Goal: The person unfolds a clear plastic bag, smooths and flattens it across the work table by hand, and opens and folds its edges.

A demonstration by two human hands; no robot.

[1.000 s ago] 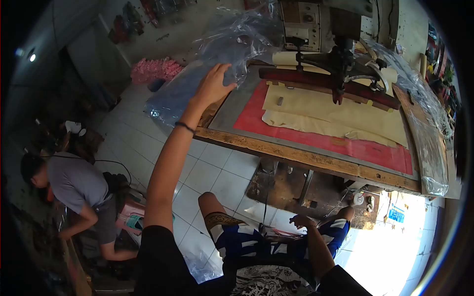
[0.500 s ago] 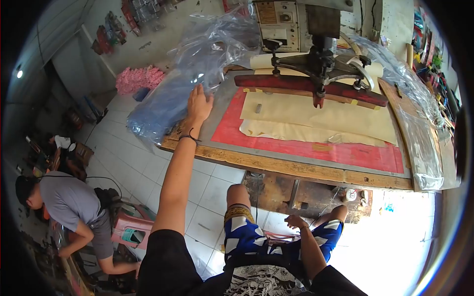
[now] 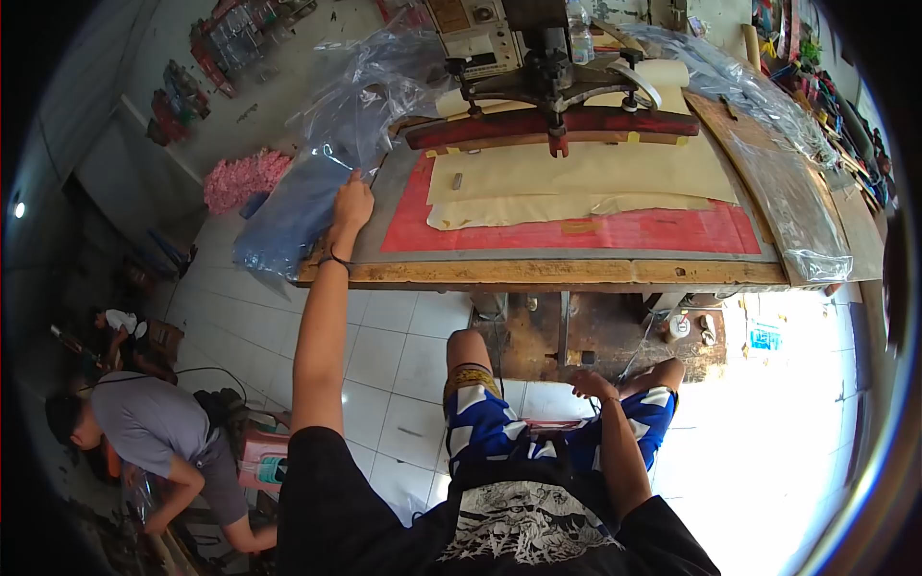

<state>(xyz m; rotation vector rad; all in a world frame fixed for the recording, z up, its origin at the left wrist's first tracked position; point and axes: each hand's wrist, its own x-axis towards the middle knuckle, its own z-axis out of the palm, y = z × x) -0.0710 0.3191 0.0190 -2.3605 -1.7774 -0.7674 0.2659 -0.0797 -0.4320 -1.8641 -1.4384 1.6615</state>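
Note:
My left hand (image 3: 353, 204) reaches forward to the left side of the worktable, fingers closed at the edge of a pile of clear plastic sheet (image 3: 288, 213). The small fold between the fingertips is hard to make out. My right hand (image 3: 592, 386) rests low over my right thigh, its fingers loosely bent and nothing visible in it. Right of my left hand, a tan sheet (image 3: 576, 182) lies over a red sheet (image 3: 663, 230) on the tabletop. Above them hangs a press head with a long red bar (image 3: 629, 123), apart from the sheets.
The wooden table edge (image 3: 538, 273) runs across in front of me. A board with clear plastic (image 3: 783, 197) lies at the right. Pink material (image 3: 245, 180) is piled beyond the left side. A co-worker in a grey shirt (image 3: 154, 413) bends over work at lower left.
My left hand's spread fingers have closed at the plastic's edge. My view has shifted, so the table sits higher and further left. My right hand stays near my thigh.

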